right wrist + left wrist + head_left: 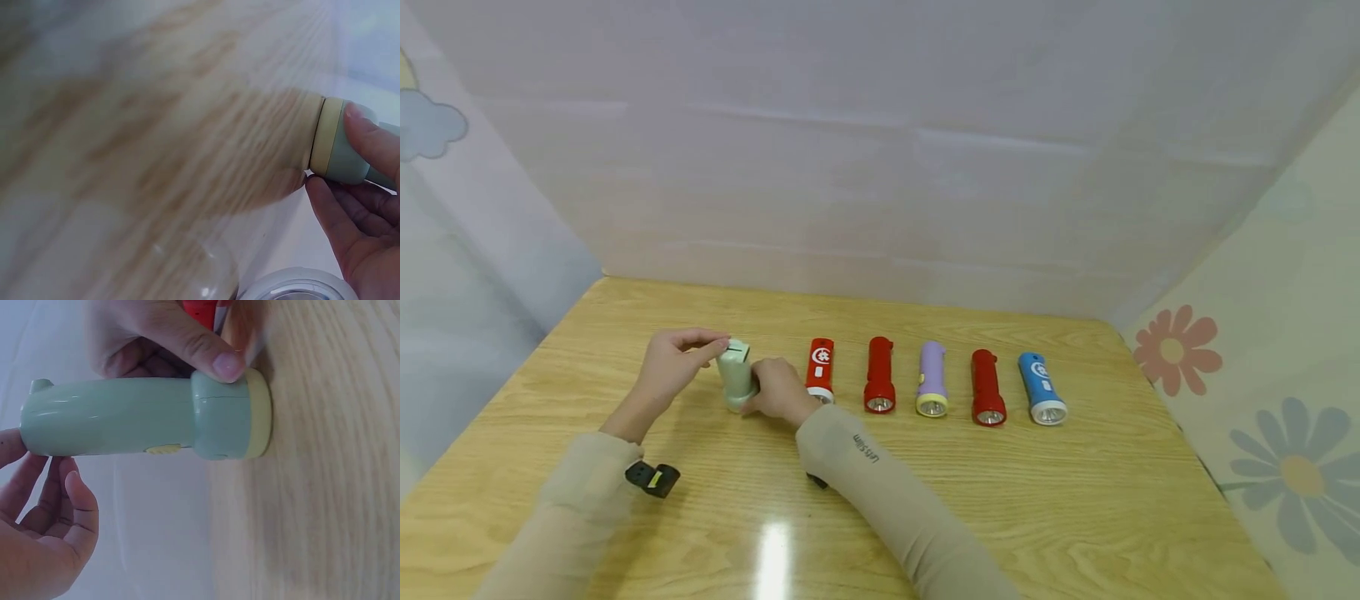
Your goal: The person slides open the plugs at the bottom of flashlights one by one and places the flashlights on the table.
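A pale green flashlight (735, 377) with a yellow rim and yellow switch (164, 449) stands upright at the left of the row, lens end down at the wooden table (760, 475). My right hand (777, 390) grips it low, thumb on one side of the wide head and fingers round the other, as the right wrist view shows. Up at the tail, my left hand (672, 367) pinches the end with its fingertips; its other fingers are curled beside the body. The lens itself is hidden against the tabletop.
To the right, several flashlights lie in a row, lenses toward me: a red one with a white rim (820, 367), a plain red one (879, 375), a purple one (932, 375), another red one (987, 387) and a blue one (1042, 387). A pale curtain (880, 208) hangs behind the table.
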Demonstrator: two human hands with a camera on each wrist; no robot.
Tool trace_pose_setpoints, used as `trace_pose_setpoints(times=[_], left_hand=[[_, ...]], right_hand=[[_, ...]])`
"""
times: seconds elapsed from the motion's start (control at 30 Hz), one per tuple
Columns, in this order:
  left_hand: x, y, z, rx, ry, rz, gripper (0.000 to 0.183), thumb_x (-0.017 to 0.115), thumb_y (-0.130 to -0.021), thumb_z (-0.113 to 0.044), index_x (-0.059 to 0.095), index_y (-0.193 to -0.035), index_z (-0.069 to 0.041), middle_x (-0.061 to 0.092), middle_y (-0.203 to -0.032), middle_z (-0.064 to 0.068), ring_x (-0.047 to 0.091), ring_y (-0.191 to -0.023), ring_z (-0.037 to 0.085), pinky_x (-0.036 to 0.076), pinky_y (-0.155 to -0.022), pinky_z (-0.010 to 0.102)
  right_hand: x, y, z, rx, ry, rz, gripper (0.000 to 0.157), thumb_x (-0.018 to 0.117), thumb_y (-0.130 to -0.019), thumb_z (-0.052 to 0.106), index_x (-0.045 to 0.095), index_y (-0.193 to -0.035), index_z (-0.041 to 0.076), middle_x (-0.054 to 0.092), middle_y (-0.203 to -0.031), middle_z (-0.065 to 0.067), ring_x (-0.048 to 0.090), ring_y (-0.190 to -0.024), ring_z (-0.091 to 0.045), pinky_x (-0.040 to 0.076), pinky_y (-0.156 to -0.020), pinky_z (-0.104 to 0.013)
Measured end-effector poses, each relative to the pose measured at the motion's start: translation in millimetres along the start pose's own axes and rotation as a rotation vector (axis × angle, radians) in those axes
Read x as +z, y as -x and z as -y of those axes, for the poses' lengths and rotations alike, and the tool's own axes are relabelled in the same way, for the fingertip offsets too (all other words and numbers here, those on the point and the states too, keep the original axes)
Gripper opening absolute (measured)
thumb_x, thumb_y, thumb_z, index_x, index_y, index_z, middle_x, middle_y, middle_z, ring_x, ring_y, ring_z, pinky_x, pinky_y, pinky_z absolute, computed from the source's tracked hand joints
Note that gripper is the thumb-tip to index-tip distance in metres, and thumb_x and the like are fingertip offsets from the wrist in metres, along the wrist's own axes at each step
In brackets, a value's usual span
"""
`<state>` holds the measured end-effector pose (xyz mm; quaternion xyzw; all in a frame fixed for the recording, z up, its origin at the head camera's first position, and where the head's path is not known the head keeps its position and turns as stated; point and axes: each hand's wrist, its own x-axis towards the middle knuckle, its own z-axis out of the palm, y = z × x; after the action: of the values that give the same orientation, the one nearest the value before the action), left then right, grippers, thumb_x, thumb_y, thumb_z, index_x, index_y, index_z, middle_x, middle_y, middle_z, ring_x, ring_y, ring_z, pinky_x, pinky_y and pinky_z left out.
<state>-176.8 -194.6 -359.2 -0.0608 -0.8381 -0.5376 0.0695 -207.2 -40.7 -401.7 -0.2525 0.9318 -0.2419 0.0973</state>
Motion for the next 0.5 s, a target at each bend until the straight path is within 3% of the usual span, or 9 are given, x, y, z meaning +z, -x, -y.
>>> trace_pose_setpoints(times=[0.13,0.27,0.5], left_hand=[[-4.3,-1.2,-1.6,-0.049,-0.019,0.025,0.033,0.060,-0.088,-0.023,0.065,-0.102,0.007,0.068,-0.096,-0.001,0.056,-0.080,0.000,0.049,-0.066,0.028],[-7.5,-2.2,-2.2,-0.088,-0.023,0.047,0.036,0.061,-0.088,-0.027,0.066,-0.104,0.005,0.066,-0.099,-0.002,0.055,-0.082,0.000,0.048,-0.067,0.028],[-8.7,-6.3,-7.1,-0.098,-0.076,0.073,0.036,0.062,-0.087,-0.029,0.066,-0.101,0.004,0.066,-0.097,0.001,0.053,-0.079,0.006,0.047,-0.066,0.032]], right_hand=[[2.0,0.0,0.8,0.010,-0.019,-0.005,0.040,0.081,-0.068,0.024,0.066,-0.101,0.006,0.067,-0.091,0.001,0.059,-0.079,-0.005,0.044,-0.072,-0.015],[1.6,0.3,1.2,0.012,-0.025,-0.008,0.040,0.081,-0.068,0.024,0.066,-0.101,0.007,0.067,-0.092,0.001,0.059,-0.080,-0.005,0.045,-0.073,-0.016],[0.0,1.0,0.5,0.010,-0.017,-0.013,0.041,0.081,-0.067,0.025,0.066,-0.101,0.007,0.067,-0.092,0.002,0.059,-0.080,-0.006,0.044,-0.073,-0.015]])
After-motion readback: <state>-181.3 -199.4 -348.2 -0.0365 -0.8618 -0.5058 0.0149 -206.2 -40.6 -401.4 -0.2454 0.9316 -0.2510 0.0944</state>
